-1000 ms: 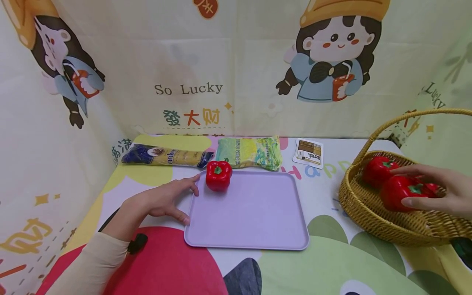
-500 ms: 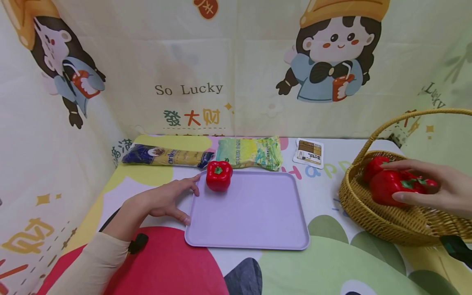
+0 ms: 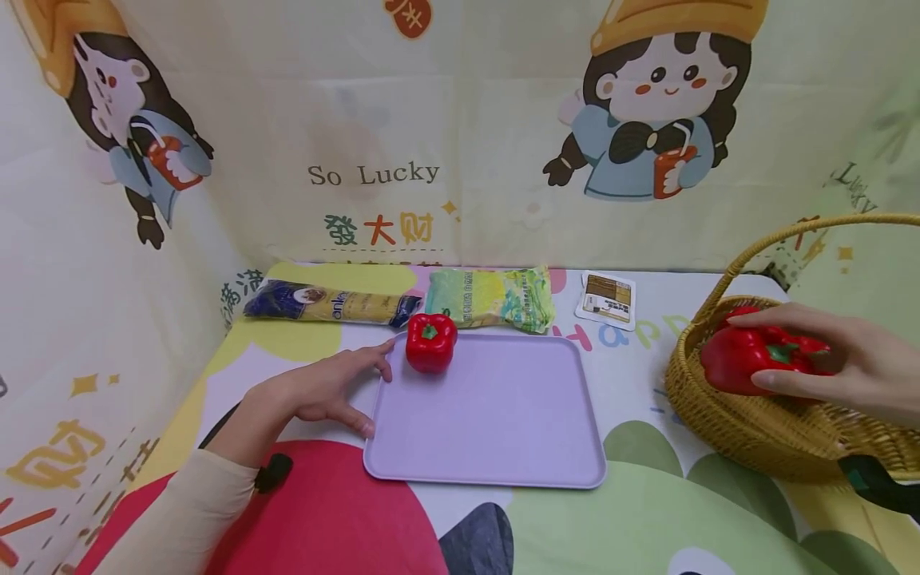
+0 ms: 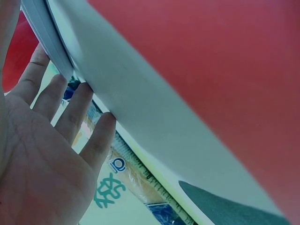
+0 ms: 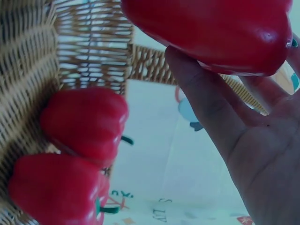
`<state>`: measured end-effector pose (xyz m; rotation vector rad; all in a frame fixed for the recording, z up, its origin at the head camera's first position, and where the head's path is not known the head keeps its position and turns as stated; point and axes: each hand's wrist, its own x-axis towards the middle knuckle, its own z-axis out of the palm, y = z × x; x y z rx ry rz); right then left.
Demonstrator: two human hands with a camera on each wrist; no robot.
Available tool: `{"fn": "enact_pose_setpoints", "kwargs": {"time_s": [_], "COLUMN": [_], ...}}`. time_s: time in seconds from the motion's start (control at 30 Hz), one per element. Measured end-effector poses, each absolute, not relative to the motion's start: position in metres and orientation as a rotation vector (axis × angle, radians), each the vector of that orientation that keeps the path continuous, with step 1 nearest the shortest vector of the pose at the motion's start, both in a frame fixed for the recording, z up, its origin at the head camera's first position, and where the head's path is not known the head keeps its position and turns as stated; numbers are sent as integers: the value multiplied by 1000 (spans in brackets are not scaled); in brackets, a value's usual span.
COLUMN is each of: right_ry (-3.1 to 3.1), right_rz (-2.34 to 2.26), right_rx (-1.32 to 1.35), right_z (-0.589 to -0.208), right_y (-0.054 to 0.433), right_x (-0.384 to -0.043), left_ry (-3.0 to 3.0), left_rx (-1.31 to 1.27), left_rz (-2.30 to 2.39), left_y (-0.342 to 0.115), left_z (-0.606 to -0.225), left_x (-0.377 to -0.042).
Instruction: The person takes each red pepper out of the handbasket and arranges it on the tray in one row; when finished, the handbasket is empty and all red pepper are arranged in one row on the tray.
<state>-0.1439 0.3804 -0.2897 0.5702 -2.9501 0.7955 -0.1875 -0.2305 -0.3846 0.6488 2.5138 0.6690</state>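
Observation:
My right hand [image 3: 855, 363] grips a red bell pepper [image 3: 733, 363] over the wicker basket [image 3: 755, 447] at the right, thumb in front and fingers over its top. In the right wrist view the held bell pepper [image 5: 211, 33] shows above two more red bell peppers [image 5: 84, 122] lying against the basket's woven wall. At the left edge of a lilac tray [image 3: 496, 415] my left hand [image 3: 327, 387] rests with spread, fairly straight fingers, its thumb tip at the rim. Another red bell pepper [image 3: 431, 345] sits upright in the tray's far left corner, green stem up.
Behind the tray lie a long blue-and-yellow noodle packet [image 3: 331, 303] and a green-yellow packet [image 3: 492, 297]. A small white-and-brown sachet [image 3: 607, 299] lies farther right. The basket's tall handle [image 3: 762, 251] arches over the right side. Printed cloth walls enclose the table.
My right hand has carried the gripped bell pepper leftward and slightly up within the basket's area. The left hand stays at the tray's edge. The whole view shifts slightly.

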Motion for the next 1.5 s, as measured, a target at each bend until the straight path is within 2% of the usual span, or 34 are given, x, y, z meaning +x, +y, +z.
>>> {"fn": "enact_pose_setpoints", "kwargs": {"time_s": [0.6,1.07,1.5], "right_ry": [-2936,-2851,-2812], "right_rz": [908,1102,1186], "right_rx": [621,971,1013], "right_z": [-291,-285,-296], "right_y": [349,317,300], "right_x": [-152,-169,-180], "left_ry": [2509,2513,2516], "left_rx": [620,615,597], "left_rz": [673,670,651], "left_y": [-230,-227,-227], "left_z": [-386,-380,-384], "left_x": [-189,-187,-189]}}
